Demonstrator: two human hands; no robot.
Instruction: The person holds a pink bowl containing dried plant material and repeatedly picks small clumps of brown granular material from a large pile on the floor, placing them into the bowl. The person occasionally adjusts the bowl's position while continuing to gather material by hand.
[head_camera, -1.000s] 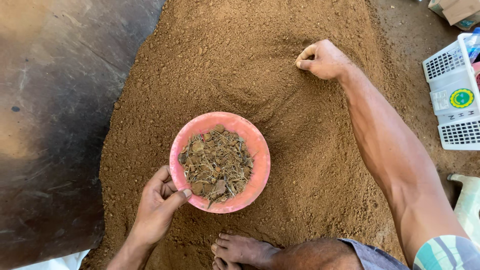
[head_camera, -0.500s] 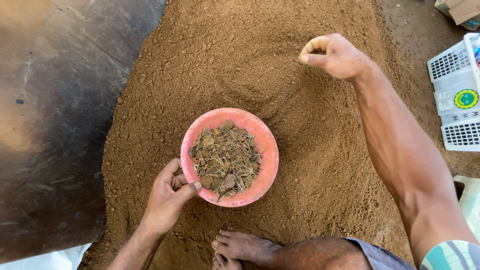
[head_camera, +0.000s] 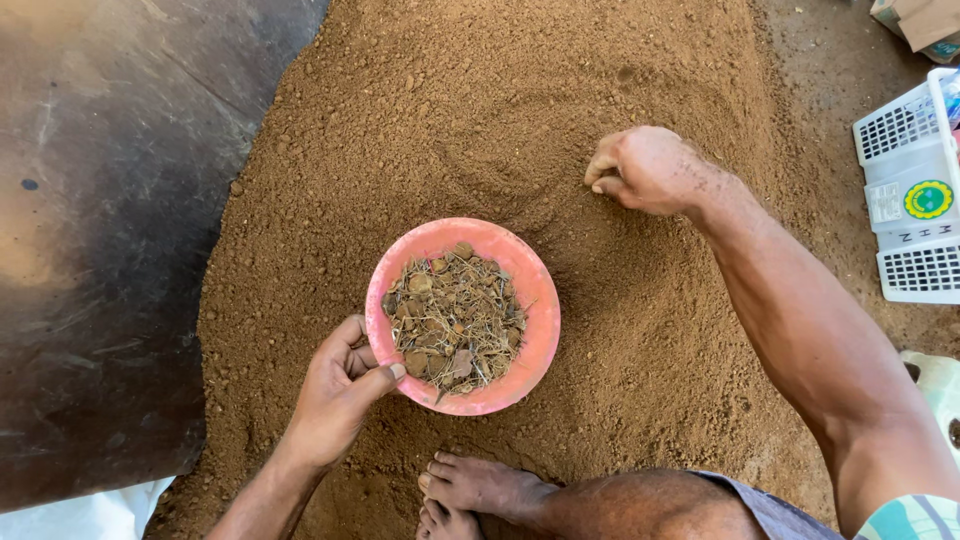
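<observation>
Bare foot (head_camera: 480, 487): nearest the camera, toes resting on the soil at the lower edge of the heap.
Left hand (head_camera: 335, 392): fingers grasping the lower-left rim of the bowl, thumb lying over the lip.
Pink bowl (head_camera: 462, 315): round plastic basin seated upright on the soil heap, mouth opening upward (being circular, it has no long axis to speak of).
Bowl contents (head_camera: 455, 322): dry rootlets, twig fragments and small brown clods, filling the bowl below the rim.
Soil heap (head_camera: 480, 130): fine reddish-brown earth spreading from the foot to the far edge of the view, faint sweep marks beyond the bowl.
Right hand (head_camera: 645, 168): beyond and right of the bowl, clear of it, fingers curled in a loose fist against the soil; whether they enclose anything cannot be told.
Dark sheet (head_camera: 110, 230): flat, bordering the heap on the left.
White slotted crate (head_camera: 905, 190): far right, on bare ground.
</observation>
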